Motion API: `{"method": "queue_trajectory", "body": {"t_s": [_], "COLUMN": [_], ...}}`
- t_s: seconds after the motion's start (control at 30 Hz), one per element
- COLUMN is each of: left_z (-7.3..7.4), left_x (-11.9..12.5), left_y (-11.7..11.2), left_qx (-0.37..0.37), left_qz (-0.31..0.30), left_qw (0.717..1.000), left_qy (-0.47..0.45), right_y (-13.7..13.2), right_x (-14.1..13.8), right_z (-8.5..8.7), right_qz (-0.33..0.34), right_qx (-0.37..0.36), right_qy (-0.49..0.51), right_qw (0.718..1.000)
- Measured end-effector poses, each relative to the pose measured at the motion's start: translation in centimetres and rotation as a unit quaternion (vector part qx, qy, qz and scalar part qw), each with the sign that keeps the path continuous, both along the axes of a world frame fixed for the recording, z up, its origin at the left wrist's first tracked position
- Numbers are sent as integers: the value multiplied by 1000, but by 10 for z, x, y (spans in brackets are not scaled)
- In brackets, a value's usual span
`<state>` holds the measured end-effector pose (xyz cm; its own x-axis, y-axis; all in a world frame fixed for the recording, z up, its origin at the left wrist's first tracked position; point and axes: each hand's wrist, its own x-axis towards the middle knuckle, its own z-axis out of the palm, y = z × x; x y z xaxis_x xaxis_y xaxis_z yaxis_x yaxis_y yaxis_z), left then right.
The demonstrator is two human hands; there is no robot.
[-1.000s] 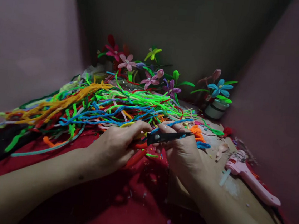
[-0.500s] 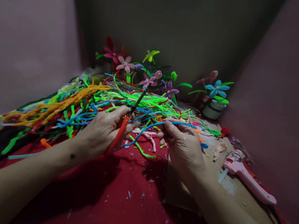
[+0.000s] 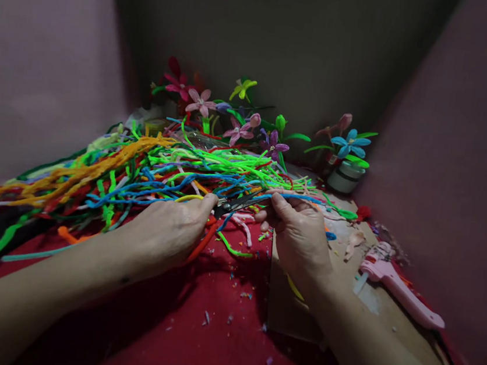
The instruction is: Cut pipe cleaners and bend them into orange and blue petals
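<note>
My left hand [image 3: 177,227] is closed on scissors [image 3: 225,207] with red handles and dark blades. The blades point right, towards my other hand, and appear opened around or alongside a blue pipe cleaner [image 3: 312,199]; which of these I cannot tell. Pinched between thumb and fingers of my right hand [image 3: 301,233], the blue pipe cleaner runs left past the blades and out to the right. Behind both hands lies a heap of loose pipe cleaners [image 3: 228,163] in green, blue, orange and red.
Pipe-cleaner flowers [image 3: 238,132] stand along the back, with a blue flower [image 3: 350,143] above a small jar [image 3: 345,176]. On the right, a pink glue gun [image 3: 402,291] lies on cardboard [image 3: 295,305]. Scraps dot the red cloth [image 3: 191,329].
My left hand has swung the scissors down from pointing up and away to pointing right, bringing the blades to the blue pipe cleaner. My right hand has barely moved and keeps its pinch.
</note>
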<state>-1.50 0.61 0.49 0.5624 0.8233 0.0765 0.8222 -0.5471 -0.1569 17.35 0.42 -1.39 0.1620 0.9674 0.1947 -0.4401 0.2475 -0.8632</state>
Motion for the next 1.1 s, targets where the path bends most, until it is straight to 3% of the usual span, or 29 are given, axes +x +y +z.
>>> {"method": "queue_trajectory", "body": {"t_s": [0.27, 0.7, 1.1], "left_z": [-1, -1, -5], "left_x": [0, 3, 6], "left_y": [-1, -1, 0], "left_qx": [15, -34, -22], "left_qz": [-8, 7, -30], "left_qw": [1000, 999, 999], "left_qy": [3, -31, -21], "right_y": [-1, -2, -1], "right_x": [-1, -1, -1], "right_z": [-1, 1, -1], "right_qz": [8, 11, 0], "right_qx": [-7, -6, -18], "right_qy": [-15, -12, -21], "right_qw": [1000, 1000, 1000]}}
